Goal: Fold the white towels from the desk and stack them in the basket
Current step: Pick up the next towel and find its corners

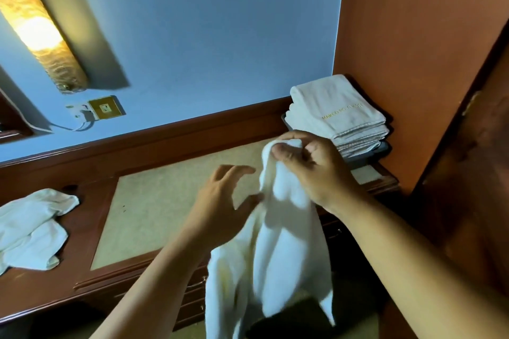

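Two hands at work over the desk (154, 201), listed with the rest as they stand.

- One white towel (286, 242), unfolded. It hangs in front of the desk's near edge. Its top is bunched up above the right part of the desk and its lower end trails down past the drawer fronts.
- The right hand (311, 170): fingers and thumb curled, pinching the bunched top of that towel.
- The left hand (220, 201): fingers spread and only loosely bent, gripping nothing. The thumb lies just beside the cloth's left edge (whether it touches, I cannot tell from here).
- One stack of folded towels (338, 113), white, with gold lettering on the top one (too blurred to read). It sits in a dark basket (381, 151) at the far right corner of the desk, against the wall. Only the basket's rim shows under the stack.
- One heap of loose towels (30, 228), white and crumpled, on the left end of the desk, well apart from both hands.
- The desk itself: dark red-brown wood with a pale beige panel set into its top.
- One wall lamp (41, 33), long, lit amber, on the blue wall at upper left.
- One brass socket plate (106, 107) below the lamp, with a white plug (82, 115) and cable just beside it.
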Motion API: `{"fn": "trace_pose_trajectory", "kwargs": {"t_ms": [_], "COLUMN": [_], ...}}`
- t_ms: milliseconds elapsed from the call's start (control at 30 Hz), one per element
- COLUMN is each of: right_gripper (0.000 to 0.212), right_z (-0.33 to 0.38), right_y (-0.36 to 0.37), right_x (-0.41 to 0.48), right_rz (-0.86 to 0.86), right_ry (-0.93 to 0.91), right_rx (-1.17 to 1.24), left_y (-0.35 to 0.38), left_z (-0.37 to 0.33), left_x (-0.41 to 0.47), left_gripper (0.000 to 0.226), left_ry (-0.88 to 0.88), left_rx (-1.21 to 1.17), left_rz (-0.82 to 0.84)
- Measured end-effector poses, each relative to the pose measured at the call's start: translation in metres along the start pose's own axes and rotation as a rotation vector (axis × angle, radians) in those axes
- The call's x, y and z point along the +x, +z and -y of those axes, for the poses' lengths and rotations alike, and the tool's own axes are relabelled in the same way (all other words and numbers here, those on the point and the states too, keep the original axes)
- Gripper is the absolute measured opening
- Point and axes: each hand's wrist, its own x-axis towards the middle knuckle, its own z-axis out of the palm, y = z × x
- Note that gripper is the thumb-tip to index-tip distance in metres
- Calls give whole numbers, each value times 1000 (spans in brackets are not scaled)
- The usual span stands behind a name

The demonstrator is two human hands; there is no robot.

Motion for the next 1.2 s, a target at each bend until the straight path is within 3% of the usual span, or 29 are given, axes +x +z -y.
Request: {"fn": "trace_pose_trajectory", "kwargs": {"t_ms": [67,200,300,433,667,800,900,1000,1200], "right_gripper": [8,19,29,27,66,76,55,24,15], "right_z": [8,2,-14,-44,-35,-16,-10,-1,23], "right_y": [13,18,24,29,29,27,30,26,21], "right_x": [-2,-10,-30,-60,-68,-70,-68,-54,-18], "right_rz": [-18,-193,-20,192,194,193,-44,-241,-284], "right_ry": [-23,58,157,357,402,291,140,-41,-102], "right_rx": [9,112,267,112,293,-31,65,-47,-145], "left_y": [-1,-8,-11,-29,-41,-31,-29,-26,32], "left_z": [-13,-16,-24,-32,-45,-44,-46,-43,1], "left_x": [1,0,-6,1,11,14,15,15,-2], "left_gripper": [27,16,22,23,17,15,18,17,12], "left_ry": [-42,-148,-148,-115,-86,-69,3,53,-82], "left_rx": [-217,-312,-335,-377,-275,-269,-236,-232,-248], "left_rz": [22,-208,-281,-357,-350,-336,-270,-182,-196]}}
